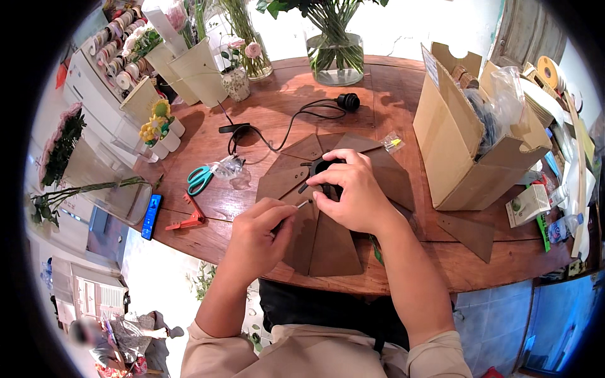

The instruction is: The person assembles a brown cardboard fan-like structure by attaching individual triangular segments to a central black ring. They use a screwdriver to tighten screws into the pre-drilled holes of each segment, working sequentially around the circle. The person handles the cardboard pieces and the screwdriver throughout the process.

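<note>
Brown trapezoid panels fan out in a circle on the table around a black ring with short prongs. My right hand bends over this hub, its fingers and thumb closed on the ring's near side. My left hand is closed beside it, with a thin metal shaft sticking out of the fingers toward the hub; its handle is hidden in the palm. Small holes show near the inner end of a left panel. One loose panel lies apart at the right.
An open cardboard box stands at the right. Behind the panels lies a black cord with a lamp socket. Teal scissors, a red-orange tool and a phone lie left. Flower vases line the back. Another person sits lower left.
</note>
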`<state>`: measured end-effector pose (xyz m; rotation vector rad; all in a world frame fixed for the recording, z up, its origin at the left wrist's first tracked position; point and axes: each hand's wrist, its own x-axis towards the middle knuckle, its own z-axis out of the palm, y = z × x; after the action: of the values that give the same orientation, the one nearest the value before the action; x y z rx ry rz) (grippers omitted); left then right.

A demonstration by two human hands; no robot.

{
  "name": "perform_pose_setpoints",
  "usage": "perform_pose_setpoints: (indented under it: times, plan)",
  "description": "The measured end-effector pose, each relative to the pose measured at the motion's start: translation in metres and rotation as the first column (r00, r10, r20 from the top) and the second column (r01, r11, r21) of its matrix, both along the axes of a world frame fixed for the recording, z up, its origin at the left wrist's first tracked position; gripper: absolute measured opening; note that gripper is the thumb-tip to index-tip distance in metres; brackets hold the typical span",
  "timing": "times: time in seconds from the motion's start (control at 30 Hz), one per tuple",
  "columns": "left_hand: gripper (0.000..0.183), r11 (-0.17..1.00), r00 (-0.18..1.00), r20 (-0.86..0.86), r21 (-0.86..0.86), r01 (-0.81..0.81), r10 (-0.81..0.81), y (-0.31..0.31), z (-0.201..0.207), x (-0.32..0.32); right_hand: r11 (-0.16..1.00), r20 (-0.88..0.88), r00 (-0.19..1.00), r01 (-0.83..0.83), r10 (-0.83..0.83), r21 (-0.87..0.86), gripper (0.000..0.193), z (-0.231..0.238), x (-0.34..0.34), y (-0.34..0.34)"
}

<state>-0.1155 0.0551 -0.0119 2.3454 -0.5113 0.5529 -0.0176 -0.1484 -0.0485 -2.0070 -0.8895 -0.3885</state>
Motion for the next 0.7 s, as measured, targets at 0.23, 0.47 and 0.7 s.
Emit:
perform_pose_setpoints:
  times: [0.23, 0.47, 0.7]
  plan:
    - [0.02, 1.0, 0.999, -0.039, 0.018, 0.022, -0.021, 0.002, 0.005, 0.003, 1.0, 0.001, 1.0, 0.007, -0.007, -0.009, 0.019, 0.001, -0.001, 0.001]
    - [0.023, 0.968, 0.983, -0.067, 0.178, 0.179, -0.169, -0.002, 0.04, 0.021, 1.0, 0.016, 1.0, 0.003, -0.003, -0.012, 0.02, -0.001, 0.001, -0.002]
    - [0.01, 0.798, 0.946, -0.203, 0.596, -0.085, 0.252, -0.021, 0.05, 0.013, 1.0, 0.023, 1.0, -0.019, 0.019, 0.003, 0.021, -0.004, 0.002, -0.001]
